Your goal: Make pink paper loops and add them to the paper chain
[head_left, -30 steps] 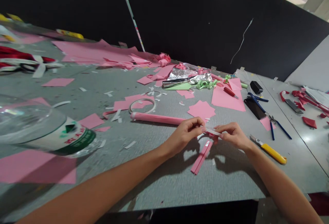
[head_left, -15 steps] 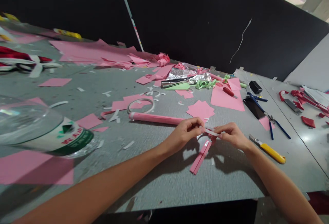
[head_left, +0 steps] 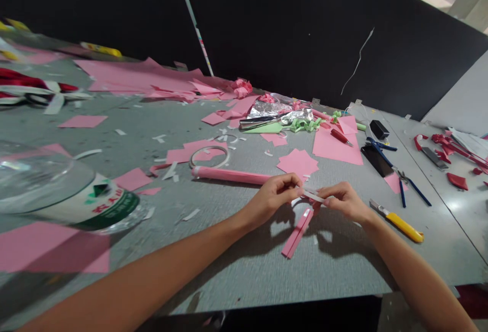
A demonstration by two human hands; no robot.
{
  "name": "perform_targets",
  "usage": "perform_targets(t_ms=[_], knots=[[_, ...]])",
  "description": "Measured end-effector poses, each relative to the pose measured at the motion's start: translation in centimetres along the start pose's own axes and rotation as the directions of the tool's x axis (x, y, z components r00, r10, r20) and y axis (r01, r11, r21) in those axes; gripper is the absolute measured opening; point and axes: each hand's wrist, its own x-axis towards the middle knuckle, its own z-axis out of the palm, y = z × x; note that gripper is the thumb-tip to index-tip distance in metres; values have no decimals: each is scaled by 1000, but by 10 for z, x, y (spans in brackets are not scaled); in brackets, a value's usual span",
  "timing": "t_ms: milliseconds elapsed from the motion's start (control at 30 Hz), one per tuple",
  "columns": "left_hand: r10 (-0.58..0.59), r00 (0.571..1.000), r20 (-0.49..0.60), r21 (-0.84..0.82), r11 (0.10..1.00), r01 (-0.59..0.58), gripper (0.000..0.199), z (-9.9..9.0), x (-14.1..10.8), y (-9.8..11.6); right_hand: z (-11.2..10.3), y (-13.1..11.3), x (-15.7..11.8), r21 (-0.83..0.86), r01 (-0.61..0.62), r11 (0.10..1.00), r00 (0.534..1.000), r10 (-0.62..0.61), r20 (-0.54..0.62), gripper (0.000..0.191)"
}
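The bare left arm [head_left: 160, 273] enters from between seven and eight o'clock and stretches toward two; the left hand [head_left: 271, 199] has its fingers [head_left: 291, 179] curled, pinching against the thumb, tips toward three. The bare right arm [head_left: 414, 263] comes from between four and five o'clock; the right hand [head_left: 345, 201] pinches too, tips toward nine, near the left hand but apart.

1. Two hands: left hand [head_left: 272, 197], right hand [head_left: 345, 201]
2. One held strip [head_left: 312, 194]
3. One bottle [head_left: 95, 201]
4. One large tape roll [head_left: 227, 156]
5. Two blue-handled pliers [head_left: 383, 155]
6. One phone [head_left: 375, 161]
7. One yellow-handled blade [head_left: 404, 227]
8. One black box [head_left: 379, 129]
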Motion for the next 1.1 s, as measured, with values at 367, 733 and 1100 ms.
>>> perform_targets(t_ms=[367, 733, 1100], knots=[[-13, 1000, 5, -4, 1000, 13, 32, -2, 0, 4, 1, -2, 0, 36, 2, 999, 1000, -2, -1, 34], [-10, 1000, 2, 6, 1000, 10, 30, 0, -1, 4, 0, 0, -1, 35, 20, 999, 1000, -21, 20, 30], [200, 971, -128, 212, 962, -170, 25, -2, -4, 5, 3, -8, 0, 21, 36, 999, 999, -35, -39, 26]])
